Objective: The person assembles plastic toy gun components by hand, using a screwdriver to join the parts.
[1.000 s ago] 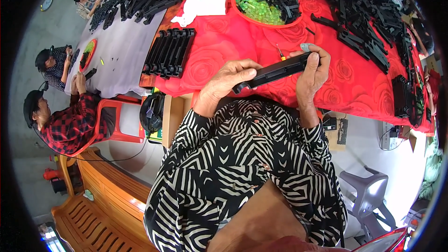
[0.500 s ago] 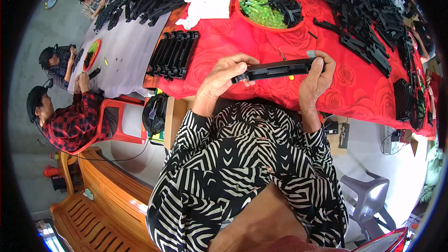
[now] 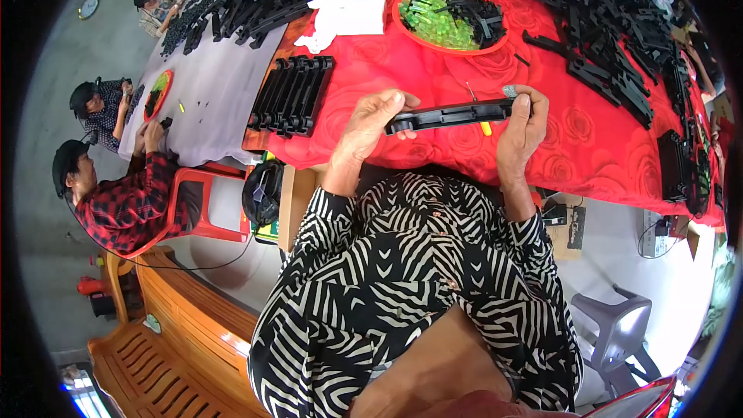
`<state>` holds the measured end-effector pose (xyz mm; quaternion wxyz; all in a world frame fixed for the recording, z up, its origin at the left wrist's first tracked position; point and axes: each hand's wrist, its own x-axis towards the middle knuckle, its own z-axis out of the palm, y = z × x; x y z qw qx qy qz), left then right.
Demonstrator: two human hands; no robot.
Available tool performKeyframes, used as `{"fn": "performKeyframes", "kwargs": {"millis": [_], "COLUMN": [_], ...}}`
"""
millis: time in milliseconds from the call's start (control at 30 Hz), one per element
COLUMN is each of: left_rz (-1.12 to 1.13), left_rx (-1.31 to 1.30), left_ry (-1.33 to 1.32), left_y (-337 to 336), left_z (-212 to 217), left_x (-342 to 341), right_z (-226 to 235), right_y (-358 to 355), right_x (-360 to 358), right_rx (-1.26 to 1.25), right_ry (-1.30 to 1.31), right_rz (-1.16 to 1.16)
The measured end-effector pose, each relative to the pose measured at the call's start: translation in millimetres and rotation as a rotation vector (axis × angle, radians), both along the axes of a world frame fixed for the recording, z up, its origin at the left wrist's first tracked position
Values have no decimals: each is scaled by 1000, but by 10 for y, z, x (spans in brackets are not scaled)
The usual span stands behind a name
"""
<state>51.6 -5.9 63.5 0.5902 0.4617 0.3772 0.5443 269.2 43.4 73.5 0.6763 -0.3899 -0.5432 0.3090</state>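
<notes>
Over the bench's near edge, both hands are gripping a black bar (image 3: 450, 115) lying crosswise: left hand (image 3: 370, 125) one end, right hand (image 3: 524, 120) the other.

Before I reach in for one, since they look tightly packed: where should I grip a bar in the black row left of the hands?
Probably by a bar's near end, from the table edge: the row of black bars lies side by side, leaving only ends free.
</notes>
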Motion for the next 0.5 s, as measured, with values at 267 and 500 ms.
{"fn": "performKeyframes", "kwargs": {"millis": [267,500], "left_rz": [142,395], "left_rx": [308,505], "left_ry": [687,1267], "left_y": [-136,-153], "left_z": [115,-25], "left_x": [40,150], "right_z": [-428,-608], "right_y": [330,356], "right_x": [46,35], "right_rx": [-165,-308], "right_ry": [35,255], "right_rz": [-47,168]}}
